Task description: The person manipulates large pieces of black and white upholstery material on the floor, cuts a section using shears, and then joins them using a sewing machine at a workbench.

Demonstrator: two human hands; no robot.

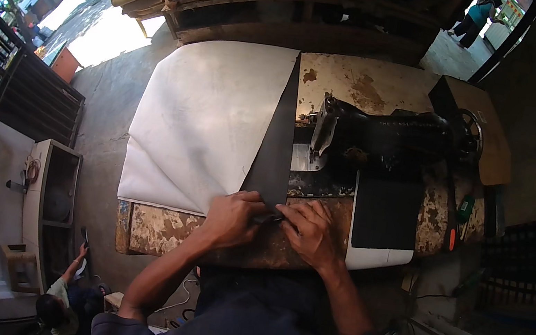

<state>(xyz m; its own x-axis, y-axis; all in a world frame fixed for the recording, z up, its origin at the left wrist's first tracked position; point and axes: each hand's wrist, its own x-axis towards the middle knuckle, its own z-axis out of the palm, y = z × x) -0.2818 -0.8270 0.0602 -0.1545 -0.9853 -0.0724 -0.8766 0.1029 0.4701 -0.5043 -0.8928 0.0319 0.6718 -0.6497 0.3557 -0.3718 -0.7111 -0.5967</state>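
A large sheet of material [207, 109], pale on the upturned side, covers the left part of the worn table, and a black strip [276, 148] shows along its right edge. At the near end of that strip, my left hand [234, 220] is closed with its fingers pinched on the dark edge. Just to its right, my right hand [308, 231] pinches the same dark edge between thumb and fingers. Exactly how the edge is folded between them is hidden by the fingers. A black sewing machine [385, 138] stands right of the sheet, its needle end beside the strip.
A black piece with a pale border [385, 217] lies right of my right hand. Farther right are a green-handled tool [465, 208] and an orange item [452, 239]. A wooden tabletop edge [167, 230] runs nearest me. One person [54, 309] is low left, another [477, 20] far right.
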